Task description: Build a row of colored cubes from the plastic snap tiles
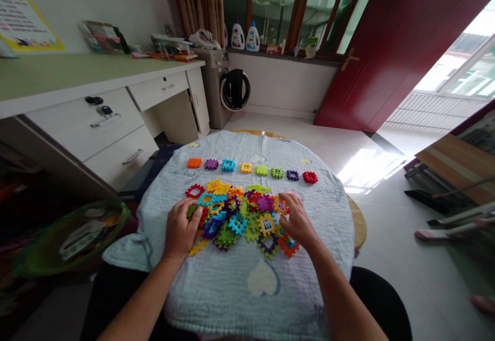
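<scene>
The wall poster (23,19) bears blurred print; left-hand fingers (196,218) touch plastic tiles (237,223).

The person has two bare hands, a left hand (182,227) and a right hand (297,222), with thumbs and fingers; the left arm (149,297) and the right arm (340,289) are bare too, as far as they show; they are thin at the wrists and wider further up; the legs have black trousers (116,289) on; the right knee (381,300) makes a big, round, black shape.
</scene>
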{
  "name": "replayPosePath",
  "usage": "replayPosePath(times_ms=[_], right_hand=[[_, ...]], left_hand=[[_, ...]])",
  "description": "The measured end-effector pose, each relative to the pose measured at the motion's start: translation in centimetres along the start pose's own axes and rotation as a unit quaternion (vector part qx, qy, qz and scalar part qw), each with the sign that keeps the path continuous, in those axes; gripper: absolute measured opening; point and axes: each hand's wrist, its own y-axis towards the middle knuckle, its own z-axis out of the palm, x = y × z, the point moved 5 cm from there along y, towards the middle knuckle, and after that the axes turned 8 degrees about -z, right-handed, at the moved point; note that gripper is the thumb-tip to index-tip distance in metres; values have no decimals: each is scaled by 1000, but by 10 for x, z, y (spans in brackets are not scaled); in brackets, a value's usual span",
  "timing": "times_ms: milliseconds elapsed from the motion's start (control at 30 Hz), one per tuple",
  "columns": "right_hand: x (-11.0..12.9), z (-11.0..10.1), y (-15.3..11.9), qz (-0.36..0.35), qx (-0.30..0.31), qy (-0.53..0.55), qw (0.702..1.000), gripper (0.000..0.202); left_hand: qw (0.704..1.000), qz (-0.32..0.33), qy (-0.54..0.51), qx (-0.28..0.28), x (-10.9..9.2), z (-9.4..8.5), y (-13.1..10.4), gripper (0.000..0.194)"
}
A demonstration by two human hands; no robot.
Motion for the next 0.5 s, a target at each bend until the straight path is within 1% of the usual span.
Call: replayPosePath(times_ms=[67, 133, 233, 300, 367, 500], right_hand=[[11, 1, -2, -31, 49, 19, 998, 66], [24, 7, -6, -61, 111, 27, 992, 69], [35, 19, -12, -75, 180, 10, 981, 73], [36, 24, -14, -71, 199, -1, 977, 74], [34, 25, -14, -71, 203, -1, 977, 71], [32, 23, -12, -67, 193, 8, 979, 54]], left_hand=[[1000, 2, -1, -2, -1, 0, 0, 37], [1000, 3, 0, -3, -1, 0, 0, 37], [1000, 2, 3, -4, 0, 0, 0, 37], [1000, 1, 4, -3, 1, 1, 0, 36], [1000, 3, 6, -2, 2, 1, -1, 36], [1000, 10, 6, -1, 1, 1, -1, 36]])
